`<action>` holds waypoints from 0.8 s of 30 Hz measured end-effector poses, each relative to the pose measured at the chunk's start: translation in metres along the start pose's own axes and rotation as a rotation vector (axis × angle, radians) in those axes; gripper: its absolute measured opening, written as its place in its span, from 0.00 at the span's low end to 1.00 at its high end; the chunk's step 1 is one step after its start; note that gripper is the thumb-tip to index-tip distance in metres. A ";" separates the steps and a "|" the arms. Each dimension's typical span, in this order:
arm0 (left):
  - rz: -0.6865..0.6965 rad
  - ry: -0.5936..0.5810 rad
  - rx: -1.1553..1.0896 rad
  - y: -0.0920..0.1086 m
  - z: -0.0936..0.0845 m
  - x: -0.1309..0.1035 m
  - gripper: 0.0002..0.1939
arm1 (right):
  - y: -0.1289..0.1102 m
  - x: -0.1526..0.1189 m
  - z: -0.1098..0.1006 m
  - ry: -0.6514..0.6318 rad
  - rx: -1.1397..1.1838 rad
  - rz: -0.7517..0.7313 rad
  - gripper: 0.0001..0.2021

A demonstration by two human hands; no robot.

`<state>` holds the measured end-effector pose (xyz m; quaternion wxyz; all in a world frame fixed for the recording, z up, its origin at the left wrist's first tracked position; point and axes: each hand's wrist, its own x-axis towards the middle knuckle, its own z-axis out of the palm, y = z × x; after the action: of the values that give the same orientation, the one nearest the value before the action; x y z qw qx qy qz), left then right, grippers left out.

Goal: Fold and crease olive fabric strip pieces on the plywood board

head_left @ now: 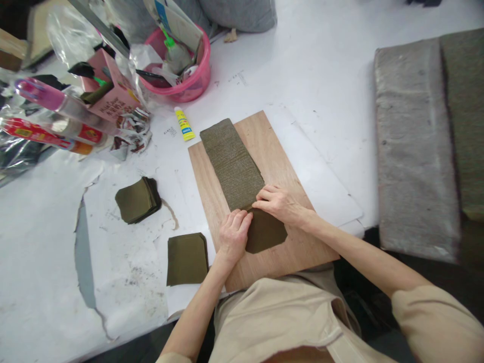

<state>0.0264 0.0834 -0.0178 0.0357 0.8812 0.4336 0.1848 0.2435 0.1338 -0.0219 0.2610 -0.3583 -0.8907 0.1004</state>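
A dark olive fabric piece (266, 232) with cut corners lies on a wooden board (276, 146). Its far edge meets a strip of overlapped, rough-faced olive pieces (232, 161). At the left end of that edge, my left hand (234, 234) is closed, thumb and fingertips pinching the fabric. My right hand (280, 201) pinches the same edge farther right, its fingers bent together. What lies right under the fingertips is hidden. To the left are two stacks of olive pieces, a squarish stack (187, 259) near the board and a fanned stack (136, 201) farther away.
A yellow glue tube (184, 124) lies beyond the board's left corner. Behind it stands a pink basket (204, 65) of supplies. Bottles (41, 133) and a pink box (106, 98) crowd the far left. A plastic-covered grey bundle (412, 146) lies on the right.
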 end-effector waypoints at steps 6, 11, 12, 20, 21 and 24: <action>-0.071 0.048 -0.032 0.001 0.000 0.001 0.17 | 0.001 -0.002 0.001 0.019 0.006 0.002 0.10; -0.068 0.022 -0.014 0.000 0.003 -0.001 0.19 | -0.002 0.000 -0.001 0.006 0.000 -0.008 0.10; -0.065 0.018 -0.013 -0.001 0.003 -0.001 0.19 | -0.002 0.000 -0.001 -0.002 -0.009 -0.013 0.10; -0.042 0.001 -0.001 -0.002 0.003 -0.002 0.20 | 0.005 -0.003 -0.010 -0.004 -0.014 -0.033 0.11; -0.041 -0.006 0.004 -0.002 0.003 -0.002 0.20 | 0.006 -0.004 -0.011 -0.007 -0.012 -0.037 0.11; -0.034 -0.026 0.015 -0.002 0.003 -0.001 0.21 | 0.009 -0.004 -0.013 -0.020 -0.016 -0.048 0.11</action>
<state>0.0249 0.0840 -0.0216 0.0377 0.8762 0.4497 0.1695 0.2585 0.1370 -0.0154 0.2516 -0.3379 -0.9024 0.0903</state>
